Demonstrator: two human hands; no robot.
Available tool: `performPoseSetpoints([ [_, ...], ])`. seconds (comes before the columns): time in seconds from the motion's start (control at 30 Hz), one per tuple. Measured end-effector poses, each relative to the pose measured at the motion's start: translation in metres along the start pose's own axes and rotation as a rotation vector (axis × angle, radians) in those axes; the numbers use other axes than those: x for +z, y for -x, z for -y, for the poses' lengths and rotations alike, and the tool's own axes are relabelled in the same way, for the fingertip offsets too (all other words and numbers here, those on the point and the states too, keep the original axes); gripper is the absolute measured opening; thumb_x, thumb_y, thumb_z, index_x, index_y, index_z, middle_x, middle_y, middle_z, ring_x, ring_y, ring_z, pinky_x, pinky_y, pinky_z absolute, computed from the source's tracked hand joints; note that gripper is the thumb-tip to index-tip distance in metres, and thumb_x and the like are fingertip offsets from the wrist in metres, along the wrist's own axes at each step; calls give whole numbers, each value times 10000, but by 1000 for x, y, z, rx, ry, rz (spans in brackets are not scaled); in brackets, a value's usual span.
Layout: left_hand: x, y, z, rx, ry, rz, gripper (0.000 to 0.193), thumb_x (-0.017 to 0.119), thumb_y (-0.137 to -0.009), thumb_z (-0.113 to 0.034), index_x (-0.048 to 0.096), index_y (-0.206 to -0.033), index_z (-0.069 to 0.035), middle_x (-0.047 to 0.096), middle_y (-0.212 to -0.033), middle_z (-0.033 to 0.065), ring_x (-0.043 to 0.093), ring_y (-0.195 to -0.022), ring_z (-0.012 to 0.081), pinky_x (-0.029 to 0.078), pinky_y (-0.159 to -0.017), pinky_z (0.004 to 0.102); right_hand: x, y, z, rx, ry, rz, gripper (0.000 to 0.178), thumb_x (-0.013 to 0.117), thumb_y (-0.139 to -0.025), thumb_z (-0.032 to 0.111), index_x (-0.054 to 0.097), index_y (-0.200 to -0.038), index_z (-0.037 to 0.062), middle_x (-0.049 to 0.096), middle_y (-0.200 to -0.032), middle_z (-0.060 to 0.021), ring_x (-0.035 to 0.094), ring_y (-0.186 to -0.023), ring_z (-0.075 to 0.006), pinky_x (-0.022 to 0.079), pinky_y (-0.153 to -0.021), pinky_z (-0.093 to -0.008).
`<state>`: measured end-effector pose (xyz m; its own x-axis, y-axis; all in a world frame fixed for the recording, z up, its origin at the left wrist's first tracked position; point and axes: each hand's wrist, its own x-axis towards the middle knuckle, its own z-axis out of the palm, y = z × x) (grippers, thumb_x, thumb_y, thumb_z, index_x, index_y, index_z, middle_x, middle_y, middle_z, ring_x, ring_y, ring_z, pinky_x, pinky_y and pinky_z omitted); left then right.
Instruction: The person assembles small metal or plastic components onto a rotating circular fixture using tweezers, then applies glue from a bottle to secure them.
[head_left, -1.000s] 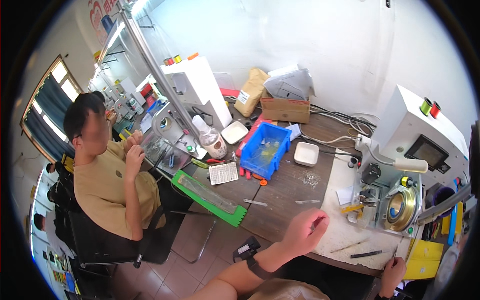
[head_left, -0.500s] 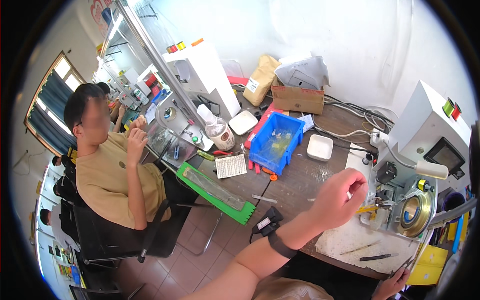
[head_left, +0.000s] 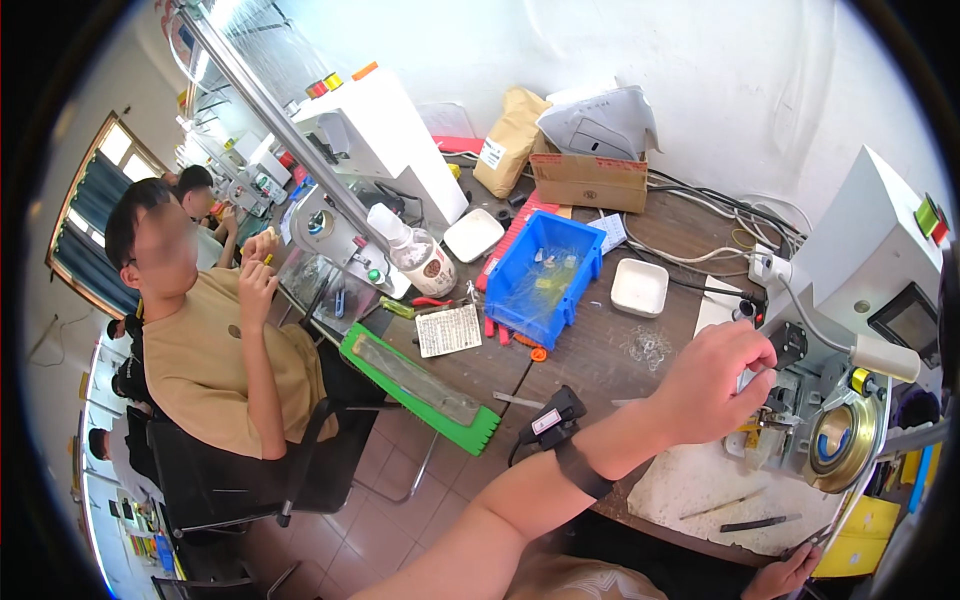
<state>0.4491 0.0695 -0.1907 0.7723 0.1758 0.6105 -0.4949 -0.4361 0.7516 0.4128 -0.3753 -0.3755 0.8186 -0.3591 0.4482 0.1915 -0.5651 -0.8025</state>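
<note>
- Left hand (head_left: 712,385), mine, is out over the right part of the counter (head_left: 580,375), fingers curled toward the thumb; a small pale piece (head_left: 745,379) shows between them, too small to name, and I cannot tell whether I grip it.
- On that wrist I wear 1 dark band (head_left: 582,472).
- Just right of these fingers stands a white machine (head_left: 850,235) with a brass ring (head_left: 868,440) and 2 spools (head_left: 930,218) on top; I cannot tell whether I touch it.
- Near the counter's right corner, my right hand (head_left: 785,575) is closed around a slim metal tool (head_left: 815,541), partly hidden.
- Between my hands lies a stained white sheet (head_left: 670,490), bearing 1 thin stick (head_left: 722,503) and 1 dark, slender tool (head_left: 760,523).
- Left and far of my left hand are scattered clear bits (head_left: 648,348), a white dish (head_left: 639,286) and a blue bin (head_left: 578,295).
- Farther left, a co-worker (head_left: 220,350) sits with both hands raised, beyond a green tray (head_left: 472,436).
</note>
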Motion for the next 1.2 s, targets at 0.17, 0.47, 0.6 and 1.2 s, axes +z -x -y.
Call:
performPoseSetpoints([
  [0.17, 5, -5, 6, -11, 87, 57, 129, 649, -920, -139, 613, -931, -15, 612, -855, 104, 618, -780, 280, 499, -723, 384, 2, -1, 4, -4, 10, -1, 371, 558, -1085, 206, 596, -1249, -123, 649, -1224, -180, 596, -1094, -253, 482, -993, -340],
  [0.47, 12, -4, 4, -58, 122, 132, 130, 644, -916, -132, 626, -917, -3, 634, -830, 145, 635, -762, 310, 517, -674, 397, 27, -15, 80, -392, 21, -124, 363, 672, -989, 289, 691, -903, -64, 624, -726, -191, 511, -601, -331, 410, -559, -463],
  [0.6, 13, -1, 2, -58, 109, 145, 125, 645, -914, -132, 629, -917, -8, 635, -838, 145, 631, -762, 320, 513, -682, 405, 19, -14, 85, -505, 88, -105, 344, 646, -989, 244, 675, -850, -69, 600, -701, -207, 515, -606, -311, 417, -556, -445],
  [1.2, 1, -26, -4, -311, 121, 354, 158, 643, -936, -145, 677, -926, 8, 654, -783, 111, 597, -687, 182, 494, -646, 336, 25, 29, 205, -330, -422, 326, 77, 650, -868, 46, 657, -933, 4, 663, -846, -131, 571, -634, -173, 437, -560, -269],
])
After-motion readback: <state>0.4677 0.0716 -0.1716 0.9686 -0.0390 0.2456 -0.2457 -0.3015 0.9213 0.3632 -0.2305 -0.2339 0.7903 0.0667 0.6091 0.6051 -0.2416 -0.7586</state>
